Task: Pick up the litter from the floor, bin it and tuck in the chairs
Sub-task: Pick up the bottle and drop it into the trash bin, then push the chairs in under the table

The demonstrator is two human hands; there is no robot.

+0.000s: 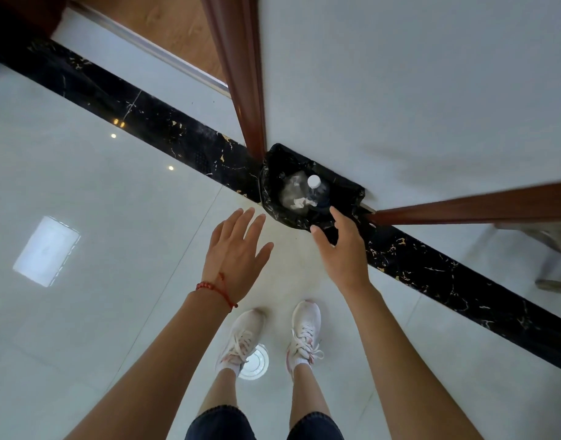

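Note:
A bin lined with a black bag stands on the floor against the white wall, between two brown door frames. Inside it lie a clear plastic bottle with a white cap and crumpled clear plastic. My right hand hovers over the bin's near rim with fingers spread and holds nothing. My left hand is held flat and empty just left of the bin. Between my shoes on the floor sits a round, clear plastic lid or cup.
A black marble strip runs diagonally across the glossy white tile floor. Part of a wooden chair shows at the right edge. A brown door frame opens onto wood flooring at the top.

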